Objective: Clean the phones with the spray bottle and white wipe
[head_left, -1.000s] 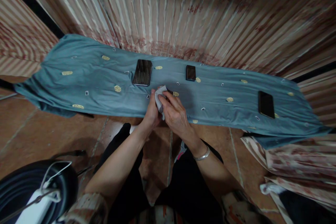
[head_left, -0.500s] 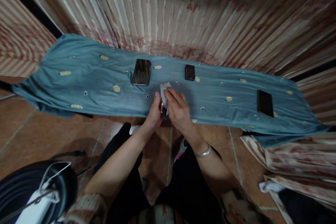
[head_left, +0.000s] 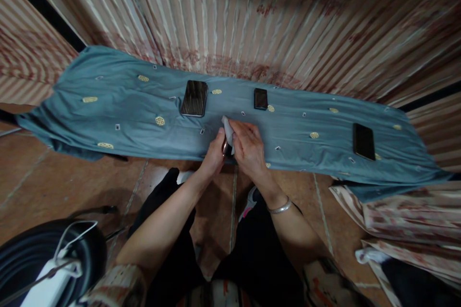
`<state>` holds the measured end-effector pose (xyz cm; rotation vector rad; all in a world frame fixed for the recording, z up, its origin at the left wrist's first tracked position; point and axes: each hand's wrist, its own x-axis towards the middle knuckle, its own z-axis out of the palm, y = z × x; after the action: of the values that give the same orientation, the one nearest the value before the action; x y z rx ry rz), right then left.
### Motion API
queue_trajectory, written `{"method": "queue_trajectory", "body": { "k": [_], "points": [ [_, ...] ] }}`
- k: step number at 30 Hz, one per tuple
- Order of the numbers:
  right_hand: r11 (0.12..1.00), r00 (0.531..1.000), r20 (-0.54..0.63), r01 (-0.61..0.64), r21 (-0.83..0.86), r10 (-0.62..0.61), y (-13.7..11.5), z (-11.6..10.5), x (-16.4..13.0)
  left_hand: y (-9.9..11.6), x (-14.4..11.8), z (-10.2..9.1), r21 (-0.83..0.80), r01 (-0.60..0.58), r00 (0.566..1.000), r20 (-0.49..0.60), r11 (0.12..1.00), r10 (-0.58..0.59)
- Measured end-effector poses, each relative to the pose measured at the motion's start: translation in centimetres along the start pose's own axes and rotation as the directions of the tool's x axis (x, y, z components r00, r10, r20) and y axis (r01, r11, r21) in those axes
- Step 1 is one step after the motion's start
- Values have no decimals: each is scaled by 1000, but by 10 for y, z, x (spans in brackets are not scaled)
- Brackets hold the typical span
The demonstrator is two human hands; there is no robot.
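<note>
hands (head_left: 232,151) | grip white cloth (head_left: 227,128) | held item mostly hidden

Blue cloth (head_left: 108,110) covers long bench; three dark phones (head_left: 195,98) (head_left: 260,99) (head_left: 363,141) lie on it.

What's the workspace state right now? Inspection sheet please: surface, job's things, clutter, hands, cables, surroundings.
Surface: blue cloth with small yellow motifs, spread over a brown tiled floor.
Job's things: white wipe pressed against a small device, mostly hidden between the hands.
Clutter: large phone, small phone and a dark phone lying flat on the cloth, well apart.
Hands: left hand grips the device; right hand holds the wipe on it; bracelet on the right wrist.
Cables: white cable over a black wheel-like object, lower left.
Surroundings: striped floral curtain behind; similar fabric at right.
</note>
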<state>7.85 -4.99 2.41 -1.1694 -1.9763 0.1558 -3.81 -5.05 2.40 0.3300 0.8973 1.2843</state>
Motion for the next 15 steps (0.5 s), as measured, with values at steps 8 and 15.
{"method": "queue_trajectory", "body": {
  "k": [8,15],
  "points": [
    [999,999,-6,-49,-4,49,11,0,-1,2,0,0,-12,-12,998,68,1000,13],
    [994,994,-21,-108,9,108,23,-1,-5,17,-6,7,-49,29,999,38,998,-27]
  ]
}}
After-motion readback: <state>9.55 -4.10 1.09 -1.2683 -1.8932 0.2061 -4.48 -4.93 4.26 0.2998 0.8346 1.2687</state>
